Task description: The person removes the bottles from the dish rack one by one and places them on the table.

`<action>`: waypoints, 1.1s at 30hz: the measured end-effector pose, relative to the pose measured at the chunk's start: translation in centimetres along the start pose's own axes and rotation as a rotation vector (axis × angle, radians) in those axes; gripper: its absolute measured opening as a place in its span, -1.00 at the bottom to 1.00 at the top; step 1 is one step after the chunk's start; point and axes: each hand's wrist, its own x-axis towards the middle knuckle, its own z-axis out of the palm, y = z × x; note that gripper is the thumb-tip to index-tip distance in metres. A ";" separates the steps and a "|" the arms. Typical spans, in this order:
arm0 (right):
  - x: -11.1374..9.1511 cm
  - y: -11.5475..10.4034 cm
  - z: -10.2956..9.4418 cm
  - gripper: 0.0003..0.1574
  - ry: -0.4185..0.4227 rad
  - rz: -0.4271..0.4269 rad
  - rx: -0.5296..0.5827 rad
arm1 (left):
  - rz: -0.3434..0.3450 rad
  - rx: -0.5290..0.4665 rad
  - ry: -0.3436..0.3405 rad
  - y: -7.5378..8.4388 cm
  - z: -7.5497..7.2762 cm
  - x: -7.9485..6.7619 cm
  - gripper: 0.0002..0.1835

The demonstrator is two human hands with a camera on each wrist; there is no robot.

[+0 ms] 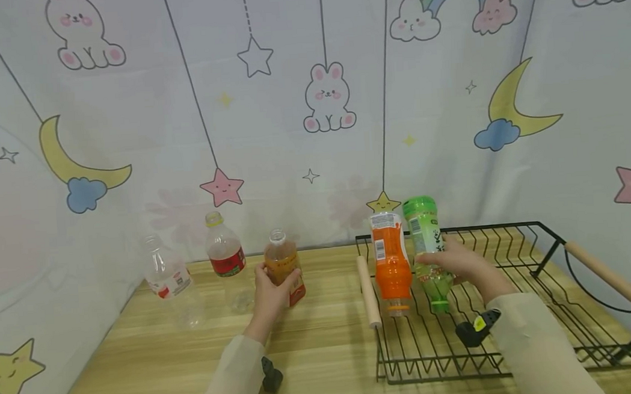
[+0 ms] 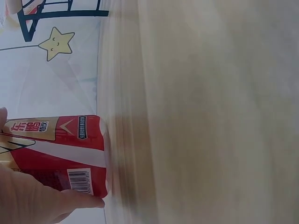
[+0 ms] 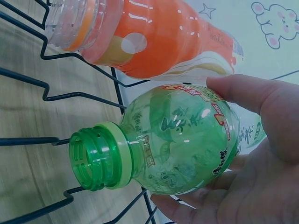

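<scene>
My left hand [image 1: 273,296] grips a clear bottle with a red and gold label [image 1: 282,260], upright at the back of the wooden table. In the left wrist view the red lower part of its label shows, its base right at the wood. On the right, my right hand [image 1: 463,264] holds a green plastic bottle [image 1: 428,226] neck down over the black wire rack [image 1: 459,376]. The right wrist view shows its uncapped mouth near the wires, thumb on one side and fingers on the other. Beside it an orange-labelled bottle [image 1: 391,258] stands upside down in the rack.
Left of my left hand stand a red-labelled bottle with a yellow neck ring [image 1: 227,259] and a clear bottle with a pale label [image 1: 170,278]. The rack has wooden handles, one at its left side [image 1: 369,290]. A patterned curtain [image 1: 290,132] hangs behind the table.
</scene>
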 end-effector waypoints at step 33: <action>-2.2 -3.8 -1.8 0.10 0.068 -0.100 -0.055 | 0.042 0.227 -0.107 2.8 -2.8 -2.9 0.03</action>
